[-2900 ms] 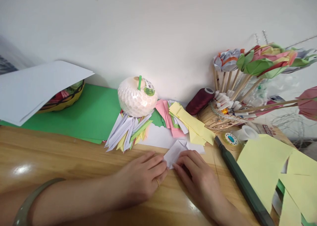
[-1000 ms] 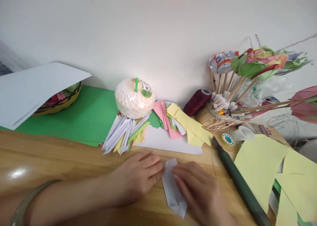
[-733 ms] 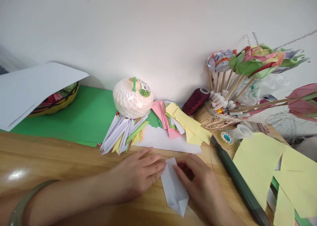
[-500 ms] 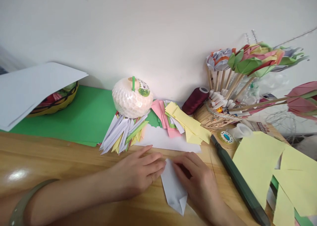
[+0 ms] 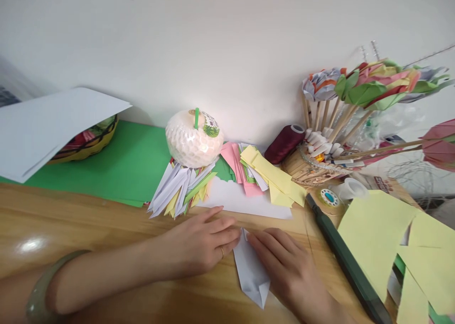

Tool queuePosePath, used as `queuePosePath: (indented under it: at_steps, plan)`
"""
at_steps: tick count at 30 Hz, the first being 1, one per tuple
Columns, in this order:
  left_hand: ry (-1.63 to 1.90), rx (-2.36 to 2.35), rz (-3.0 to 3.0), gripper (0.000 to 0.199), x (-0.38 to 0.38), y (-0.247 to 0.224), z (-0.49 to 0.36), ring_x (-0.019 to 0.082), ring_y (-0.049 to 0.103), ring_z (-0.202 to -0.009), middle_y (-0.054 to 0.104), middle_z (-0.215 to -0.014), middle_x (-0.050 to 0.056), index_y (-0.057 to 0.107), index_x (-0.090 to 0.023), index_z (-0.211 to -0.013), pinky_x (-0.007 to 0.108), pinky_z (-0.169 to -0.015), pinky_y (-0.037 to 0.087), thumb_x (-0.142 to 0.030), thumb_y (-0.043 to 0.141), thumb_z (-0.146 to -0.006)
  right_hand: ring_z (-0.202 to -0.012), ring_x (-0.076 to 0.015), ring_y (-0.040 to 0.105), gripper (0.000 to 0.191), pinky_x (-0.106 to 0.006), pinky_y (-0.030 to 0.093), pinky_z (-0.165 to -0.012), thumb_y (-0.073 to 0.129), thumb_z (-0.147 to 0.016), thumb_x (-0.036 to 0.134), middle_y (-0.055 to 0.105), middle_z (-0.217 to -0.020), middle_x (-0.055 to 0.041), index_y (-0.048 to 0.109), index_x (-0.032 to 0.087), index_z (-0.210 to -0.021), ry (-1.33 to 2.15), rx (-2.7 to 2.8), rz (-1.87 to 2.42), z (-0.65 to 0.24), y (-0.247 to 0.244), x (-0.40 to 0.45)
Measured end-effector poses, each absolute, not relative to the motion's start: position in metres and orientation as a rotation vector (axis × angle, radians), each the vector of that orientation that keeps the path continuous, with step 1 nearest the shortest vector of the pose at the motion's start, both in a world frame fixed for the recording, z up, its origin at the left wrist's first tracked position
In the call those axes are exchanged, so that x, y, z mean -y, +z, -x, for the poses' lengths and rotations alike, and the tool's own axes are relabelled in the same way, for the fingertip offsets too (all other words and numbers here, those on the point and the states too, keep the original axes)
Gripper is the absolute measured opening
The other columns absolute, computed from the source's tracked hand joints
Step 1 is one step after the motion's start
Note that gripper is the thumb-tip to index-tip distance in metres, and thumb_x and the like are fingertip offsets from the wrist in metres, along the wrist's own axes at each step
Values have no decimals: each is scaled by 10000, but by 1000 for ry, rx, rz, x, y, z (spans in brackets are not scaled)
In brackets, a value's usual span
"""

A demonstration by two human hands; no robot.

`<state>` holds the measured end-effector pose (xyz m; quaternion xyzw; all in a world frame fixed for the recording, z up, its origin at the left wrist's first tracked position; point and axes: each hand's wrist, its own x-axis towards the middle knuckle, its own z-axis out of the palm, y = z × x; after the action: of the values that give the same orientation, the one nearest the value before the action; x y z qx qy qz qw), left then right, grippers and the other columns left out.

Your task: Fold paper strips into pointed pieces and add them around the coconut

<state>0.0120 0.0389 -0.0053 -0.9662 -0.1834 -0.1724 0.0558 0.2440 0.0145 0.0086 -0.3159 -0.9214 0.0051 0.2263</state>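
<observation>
A small folded white paper (image 5: 250,272) lies on the wooden table between my hands, its far end a narrow tip and its near end folded at a corner. My left hand (image 5: 208,241) rests palm down at its left, fingers spread, fingertips at the paper's far left edge. My right hand (image 5: 280,257) lies over the paper's right edge, fingers together and pressing it near the far tip. Just beyond are a bundle of folded paper strips (image 5: 176,189) and a white torn sheet (image 5: 227,198).
A foam-wrapped coconut (image 5: 195,138) stands behind the strips. Green sheets (image 5: 137,158) and white sheets over a basket (image 5: 88,146) lie left. Right are a maroon thread spool (image 5: 284,144), tape (image 5: 329,197), a dark green cutter (image 5: 344,253), yellow paper (image 5: 377,234) and paper flowers (image 5: 377,85).
My right hand's fingers have flattened and drawn together over the paper's right edge. My left hand has barely moved. The whole view has shifted slightly.
</observation>
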Motion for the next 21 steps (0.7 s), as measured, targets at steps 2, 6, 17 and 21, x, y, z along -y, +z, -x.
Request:
queuePosePath:
  at_steps: [2,6,17,21]
  plan:
    - [-500,557,2932,273,-39,-6,-12,210,481,-1164,616,-1193,40,586,-122,-1168,424,-1070,292,-157,395,-976,-794,-210,609,316,-331,542,-651,322,-963,110,682,-865,-116,604,85,-1105,-16,2562,854,-244,9,-14]
    - [-401,545,2933,278,-40,-5,-15,212,408,-1271,556,-1299,51,597,-137,-1142,415,-1074,293,-184,377,-978,-834,-223,623,323,-348,557,-684,323,-957,95,694,-905,-128,614,73,-1096,-71,2581,829,-244,10,-13]
    - [-337,570,2934,226,-38,-3,-20,203,369,-1325,532,-1333,83,565,-148,-1119,421,-1088,281,-183,408,-960,-825,-234,618,348,-357,551,-674,294,-956,90,681,-859,-129,636,72,-1014,-102,2621,846,-242,10,-12]
    - [-338,552,2905,209,-36,-4,-22,218,389,-1313,552,-1309,99,571,-140,-1102,428,-1082,295,-192,464,-931,-817,-226,611,322,-356,535,-674,321,-943,91,677,-873,-124,630,90,-1035,-93,2645,862,-243,12,-12]
